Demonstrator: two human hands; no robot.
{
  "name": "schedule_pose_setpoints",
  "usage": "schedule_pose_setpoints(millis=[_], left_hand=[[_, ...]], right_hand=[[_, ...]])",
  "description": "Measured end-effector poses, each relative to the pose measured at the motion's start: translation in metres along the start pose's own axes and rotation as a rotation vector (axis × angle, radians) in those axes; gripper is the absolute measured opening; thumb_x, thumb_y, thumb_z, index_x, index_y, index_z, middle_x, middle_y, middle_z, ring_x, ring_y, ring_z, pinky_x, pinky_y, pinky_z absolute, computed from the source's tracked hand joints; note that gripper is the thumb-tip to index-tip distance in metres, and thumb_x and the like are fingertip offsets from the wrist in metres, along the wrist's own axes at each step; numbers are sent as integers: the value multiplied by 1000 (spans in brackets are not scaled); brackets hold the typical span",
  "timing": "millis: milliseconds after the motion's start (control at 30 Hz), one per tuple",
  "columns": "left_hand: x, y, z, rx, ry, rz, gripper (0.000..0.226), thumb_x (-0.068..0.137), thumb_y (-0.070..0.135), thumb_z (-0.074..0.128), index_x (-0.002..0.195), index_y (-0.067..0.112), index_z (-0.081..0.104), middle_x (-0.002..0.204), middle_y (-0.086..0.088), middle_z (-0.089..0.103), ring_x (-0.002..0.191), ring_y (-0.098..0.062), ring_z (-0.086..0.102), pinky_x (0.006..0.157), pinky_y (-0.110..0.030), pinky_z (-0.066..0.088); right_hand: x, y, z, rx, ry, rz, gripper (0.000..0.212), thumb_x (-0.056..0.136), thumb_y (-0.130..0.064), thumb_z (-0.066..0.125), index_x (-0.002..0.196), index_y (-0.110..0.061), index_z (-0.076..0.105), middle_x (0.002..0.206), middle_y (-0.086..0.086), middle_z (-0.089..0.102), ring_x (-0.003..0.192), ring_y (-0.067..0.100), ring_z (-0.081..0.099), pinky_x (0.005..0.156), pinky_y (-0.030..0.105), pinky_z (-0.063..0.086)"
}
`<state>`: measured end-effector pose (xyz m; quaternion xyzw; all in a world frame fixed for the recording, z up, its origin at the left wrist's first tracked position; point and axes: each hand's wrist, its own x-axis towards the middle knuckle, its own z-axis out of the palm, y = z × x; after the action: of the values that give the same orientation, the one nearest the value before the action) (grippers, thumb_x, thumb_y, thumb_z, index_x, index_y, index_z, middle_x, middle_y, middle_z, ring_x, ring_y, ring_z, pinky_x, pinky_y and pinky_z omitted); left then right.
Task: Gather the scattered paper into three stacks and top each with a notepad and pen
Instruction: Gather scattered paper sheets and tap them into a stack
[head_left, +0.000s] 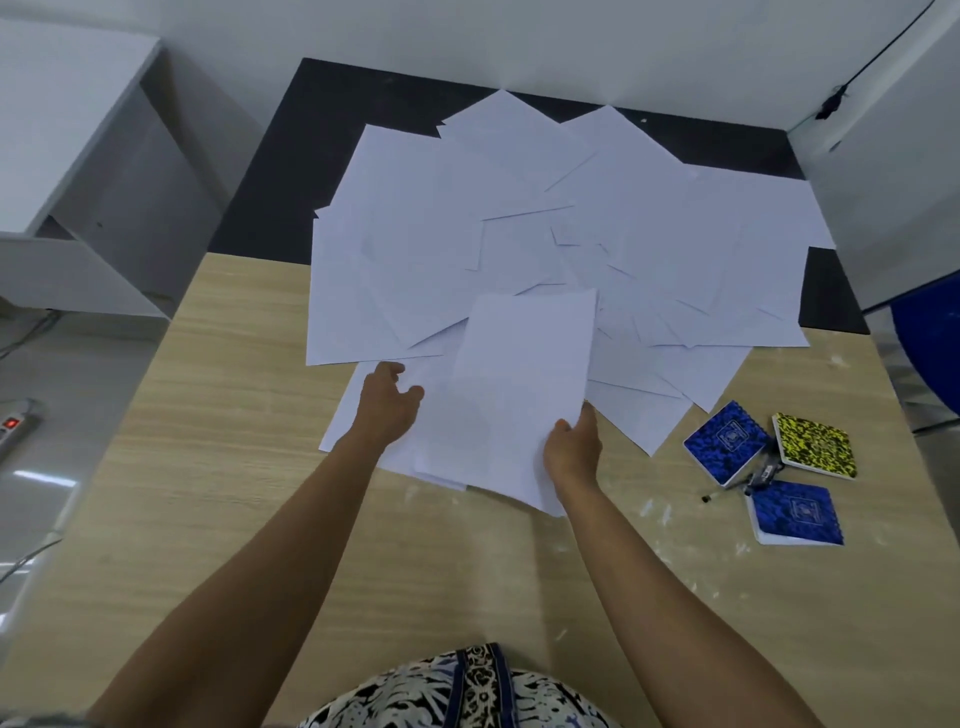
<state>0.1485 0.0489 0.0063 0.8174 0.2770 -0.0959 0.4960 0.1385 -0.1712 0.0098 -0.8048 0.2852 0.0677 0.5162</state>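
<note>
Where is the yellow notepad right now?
In the head view, the yellow notepad lies on the wooden table at the right, just right of one blue notepad and above the other.

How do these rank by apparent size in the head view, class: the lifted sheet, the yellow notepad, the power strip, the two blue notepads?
1. Lifted sheet
2. The three notepads look alike: yellow notepad, farther blue notepad, nearer blue notepad; unranked.
3. Power strip, partly cut off by the frame edge.

Bare forearms; a black-and-white leaf-print garment (457, 693) with a blue patterned band
</note>
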Motion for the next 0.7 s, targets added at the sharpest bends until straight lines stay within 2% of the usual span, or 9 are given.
schedule_pose_setpoints(millis=[67, 100, 233, 333, 433, 533, 700], left_hand=[[14, 1, 1, 104, 5, 65, 50, 90, 18, 60, 136, 10, 43, 141, -13, 40, 125, -29, 45, 97, -32, 37], [21, 3, 1, 163, 8, 101, 51, 90, 18, 61, 137, 11, 42, 142, -14, 37, 126, -32, 44, 101, -37, 36], [52, 8, 4, 442, -18, 221, 65, 90, 25, 60, 147, 19, 31, 156, -10, 17, 138, -38, 28, 109, -48, 29], [68, 16, 10, 671, -140, 228, 73, 94, 39, 53, 153, 28, 12, 162, 1, -4, 146, -35, 7, 111, -54, 22], [72, 17, 20, 832, -259, 202, 75, 95, 50, 45, 154, 30, 2, 161, 4, -11, 148, -33, -3, 114, -55, 15], [62, 4, 30, 881, -301, 180, 83, 92, 57, 46, 154, 27, -1, 161, 2, -15, 147, -33, -14, 114, -57, 8], [33, -22, 42, 826, -213, 226, 81, 93, 56, 47, 154, 27, 3, 161, -5, -13, 147, -33, -14, 116, -54, 4]], right_hand=[[9, -2, -1, 23, 26, -2, 33, 94, 0, 32, 119, -11, 51, 94, -1, 57, 76, 15, 53, 61, 25, 40], [13, -3, 0, 29, 20, -2, 30, 94, -1, 33, 116, -10, 51, 94, 0, 57, 78, 17, 54, 60, 23, 39], [30, -7, 5, 36, -7, -11, 24, 94, -2, 35, 110, -11, 51, 95, -1, 58, 83, 17, 55, 68, 26, 39], [38, -6, 7, 22, -21, -7, 22, 94, -2, 36, 108, -11, 51, 92, -3, 57, 83, 16, 54, 72, 27, 39], [46, 2, 6, 12, 30, 28, 21, 94, -2, 36, 107, -11, 50, 90, -3, 57, 83, 18, 54, 74, 28, 39], [47, 12, -1, 28, 96, 83, 23, 95, -2, 35, 112, -10, 50, 91, -3, 55, 84, 18, 55, 75, 29, 39], [38, 34, -13, 32, 63, 125, 32, 95, -3, 37, 123, -11, 50, 104, -1, 56, 92, 19, 54, 79, 28, 38]])
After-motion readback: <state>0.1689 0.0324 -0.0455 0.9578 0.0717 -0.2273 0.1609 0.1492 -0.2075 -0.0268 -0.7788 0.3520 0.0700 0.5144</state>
